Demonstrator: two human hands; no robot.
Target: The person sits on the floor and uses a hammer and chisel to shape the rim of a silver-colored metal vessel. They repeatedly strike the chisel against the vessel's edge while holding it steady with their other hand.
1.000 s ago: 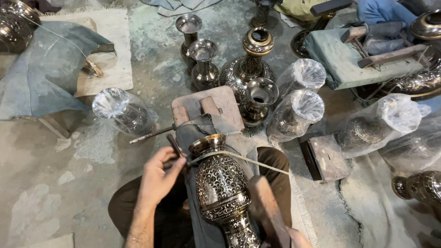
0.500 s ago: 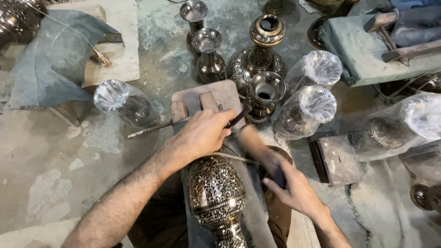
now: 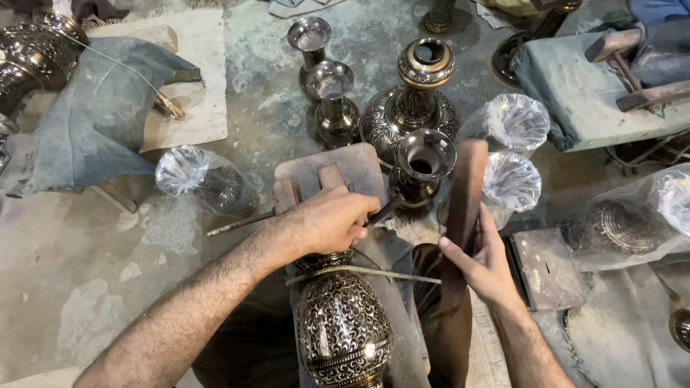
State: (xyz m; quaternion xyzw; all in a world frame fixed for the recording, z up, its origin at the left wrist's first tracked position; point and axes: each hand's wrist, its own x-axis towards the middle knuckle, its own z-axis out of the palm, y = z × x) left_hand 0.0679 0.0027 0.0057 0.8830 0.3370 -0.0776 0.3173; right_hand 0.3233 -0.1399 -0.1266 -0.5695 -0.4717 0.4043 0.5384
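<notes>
An engraved metal vase (image 3: 343,327) lies in my lap with a thin cord (image 3: 388,274) across its neck. Just above its rim, my left hand (image 3: 332,220) is closed around a dark slim tool (image 3: 384,210) whose tip points toward a small dark vase (image 3: 424,164). My right hand (image 3: 483,259) grips a long brown wooden paddle (image 3: 463,197) that stands upright beside the lap vase. A wooden block (image 3: 338,176) sits on the floor behind my left hand.
A large ornate vase (image 3: 418,100) and two plain metal cups (image 3: 327,93) stand further back. Several plastic-wrapped vases (image 3: 510,123) lie around. A thin metal rod (image 3: 241,223) rests on the concrete floor at left. Hammers (image 3: 632,68) lie on a cushion at top right.
My left hand rose from the vase neck to the block and closed on the dark tool. My right hand came into view and lifted the wooden paddle upright.
</notes>
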